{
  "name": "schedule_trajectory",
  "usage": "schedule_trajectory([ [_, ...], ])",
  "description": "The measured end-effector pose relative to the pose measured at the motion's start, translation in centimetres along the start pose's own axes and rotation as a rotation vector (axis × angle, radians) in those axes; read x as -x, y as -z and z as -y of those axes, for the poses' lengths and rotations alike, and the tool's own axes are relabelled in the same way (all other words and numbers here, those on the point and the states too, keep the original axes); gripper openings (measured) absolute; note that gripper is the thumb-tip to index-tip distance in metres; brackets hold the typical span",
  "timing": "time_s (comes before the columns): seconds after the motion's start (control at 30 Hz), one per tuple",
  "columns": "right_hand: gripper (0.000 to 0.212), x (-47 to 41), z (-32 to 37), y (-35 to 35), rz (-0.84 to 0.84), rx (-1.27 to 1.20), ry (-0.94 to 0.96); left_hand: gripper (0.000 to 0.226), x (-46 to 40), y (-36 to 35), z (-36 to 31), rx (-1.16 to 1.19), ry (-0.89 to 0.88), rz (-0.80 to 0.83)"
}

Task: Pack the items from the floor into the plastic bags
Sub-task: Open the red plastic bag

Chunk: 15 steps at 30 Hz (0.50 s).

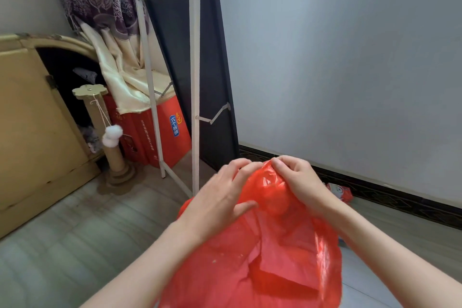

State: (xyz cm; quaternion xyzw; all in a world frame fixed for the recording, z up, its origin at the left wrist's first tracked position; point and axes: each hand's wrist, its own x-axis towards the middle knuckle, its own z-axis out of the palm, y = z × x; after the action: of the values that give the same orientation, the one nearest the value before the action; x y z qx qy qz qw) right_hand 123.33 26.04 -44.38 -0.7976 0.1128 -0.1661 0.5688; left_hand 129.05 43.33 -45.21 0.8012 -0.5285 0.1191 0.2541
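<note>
You've got the red plastic bag (275, 252) up off the grey tile floor (62, 245), centre-near between your forearms: thin, translucent, crinkled, a darker folded layer showing through low down, top edge bunched into a peak. Left hand (225, 195) pinches that bunched edge with curled fingertips, thumb lying flat on the film; right hand (300, 182) grips the same peak from the right, fingers curled round it, the two hands almost touching. A small red-and-white packet (338, 191) lies on the floor at the far right by the dark skirting, partly hidden behind your right wrist.
</note>
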Motion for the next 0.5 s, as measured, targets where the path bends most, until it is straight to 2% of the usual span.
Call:
schedule_trajectory([
  [0.07,0.024,0.0,0.3,0.5,0.042,-0.142,-0.114,0.058,-0.2,-0.5,0.2,0.037,0.048,-0.005],
  [0.13,0.019,0.0,0.4,1.2,0.006,-0.134,-0.116,0.044,-0.4,-0.1,1.0,0.061,0.049,0.012],
  [0.23,0.011,-0.4,-0.2,2.0,-0.114,0.187,0.014,0.033,-0.3,0.7,1.3,0.148,0.013,0.120],
  [0.3,0.010,-0.5,-0.8,2.3,-0.147,0.328,0.028,0.028,-0.2,1.0,1.2,0.204,0.053,0.121],
  [0.4,0.013,-0.4,-0.8,3.0,-0.270,0.341,0.065,0.018,0.1,1.4,2.5,0.129,0.283,-0.049],
  [0.5,0.009,0.2,0.6,2.2,-0.426,0.371,0.210,0.021,0.9,1.7,4.2,0.014,0.525,-0.120],
])
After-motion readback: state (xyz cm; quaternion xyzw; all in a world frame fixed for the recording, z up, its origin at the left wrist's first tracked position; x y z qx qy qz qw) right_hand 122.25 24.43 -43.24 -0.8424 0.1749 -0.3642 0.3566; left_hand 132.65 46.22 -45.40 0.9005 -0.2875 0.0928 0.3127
